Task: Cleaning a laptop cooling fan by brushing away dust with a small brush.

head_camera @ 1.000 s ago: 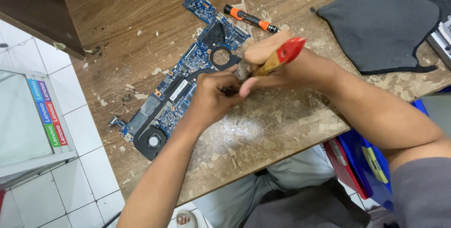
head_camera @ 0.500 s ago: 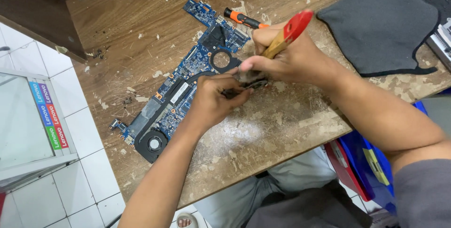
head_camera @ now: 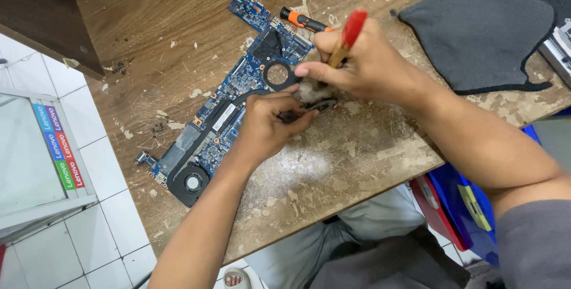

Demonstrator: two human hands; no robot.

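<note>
Your right hand [head_camera: 363, 66] grips the red-handled brush [head_camera: 348, 36], now swung upright from its earlier slant, bristles on the small dark part [head_camera: 306, 109] pinched in your left hand [head_camera: 270, 125], at 3 o'clock of the blue circuit board [head_camera: 229, 113]. Brushing continues.

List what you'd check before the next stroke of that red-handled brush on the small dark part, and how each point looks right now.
1. Brush grip: ok. The right hand is closed round the red-handled brush.
2. Part held firm: ok. The left hand pinches the small dark part above the wooden bench.
3. Bristles on the part: cannot tell, the fingers hide most of the contact.
4. Blue circuit board out of the way: not ok, it lies right against the left hand.
5. Orange-handled screwdriver clear of the stroke: ok, it lies behind the right hand.
</note>
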